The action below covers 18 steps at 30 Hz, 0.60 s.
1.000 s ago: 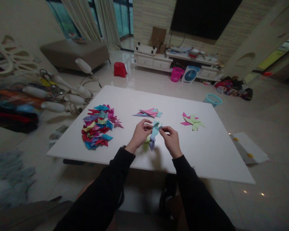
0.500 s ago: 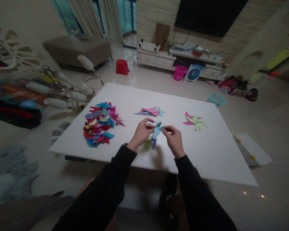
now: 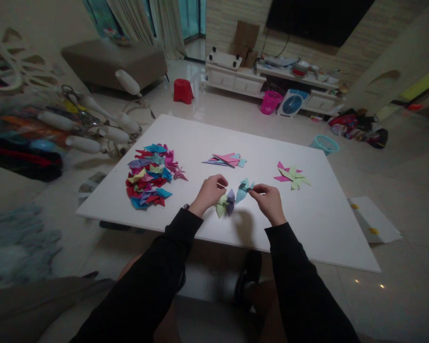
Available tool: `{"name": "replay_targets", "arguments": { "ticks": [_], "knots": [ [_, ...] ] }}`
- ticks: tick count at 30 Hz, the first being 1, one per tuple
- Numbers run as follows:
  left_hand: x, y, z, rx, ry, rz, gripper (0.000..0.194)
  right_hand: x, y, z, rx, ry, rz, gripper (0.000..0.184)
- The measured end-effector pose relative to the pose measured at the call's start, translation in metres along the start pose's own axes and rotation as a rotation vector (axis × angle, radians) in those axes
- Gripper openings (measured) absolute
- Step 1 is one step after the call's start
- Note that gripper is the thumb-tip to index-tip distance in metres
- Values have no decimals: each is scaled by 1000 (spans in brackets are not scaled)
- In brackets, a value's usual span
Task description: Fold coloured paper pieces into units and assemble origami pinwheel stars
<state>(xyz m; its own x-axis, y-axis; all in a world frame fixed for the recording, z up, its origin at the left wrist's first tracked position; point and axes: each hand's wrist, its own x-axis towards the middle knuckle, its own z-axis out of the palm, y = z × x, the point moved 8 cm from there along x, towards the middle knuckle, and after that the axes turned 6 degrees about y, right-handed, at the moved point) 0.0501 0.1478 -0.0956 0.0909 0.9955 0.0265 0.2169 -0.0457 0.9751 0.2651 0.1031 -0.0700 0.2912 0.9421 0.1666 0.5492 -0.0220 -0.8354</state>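
Between thumb and finger, my right hand [image 3: 269,200] pinches one side of a light blue origami crane [image 3: 243,189] just above the white table. Left of it my left hand [image 3: 210,193] has thumb and forefinger parted, with nothing visible between them. Near its fingertips a purple origami crane [image 3: 230,202] and a pale green origami crane [image 3: 221,206] sit side by side on the table [image 3: 200,136]. Folded paper strips [image 3: 226,160] in pink, blue and purple lie beyond my hands. Further right are green and pink folded papers [image 3: 292,177].
A heap of colourful origami cranes [image 3: 148,176] covers the table's left part. A lamp with several white arms [image 3: 116,133] stands by the left edge. On the floor are a red stool [image 3: 183,91], a pink basket [image 3: 270,102] and a turquoise basket [image 3: 325,144].
My right hand has drawn the light blue crane to the right, and my left hand has come off it. The purple and green cranes now show more fully.
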Motion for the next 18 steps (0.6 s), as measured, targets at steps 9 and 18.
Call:
{"name": "replay_targets", "arguments": {
  "ticks": [9, 18],
  "knots": [
    [-11, -26, 25, 530, -331, 83, 12, 0, 36, 14, -601, -271, -27, 6],
    [-30, -40, 39, 840, -593, -68, 25, -13, 36, 38, -804, -490, 7, 14]
  ]
}}
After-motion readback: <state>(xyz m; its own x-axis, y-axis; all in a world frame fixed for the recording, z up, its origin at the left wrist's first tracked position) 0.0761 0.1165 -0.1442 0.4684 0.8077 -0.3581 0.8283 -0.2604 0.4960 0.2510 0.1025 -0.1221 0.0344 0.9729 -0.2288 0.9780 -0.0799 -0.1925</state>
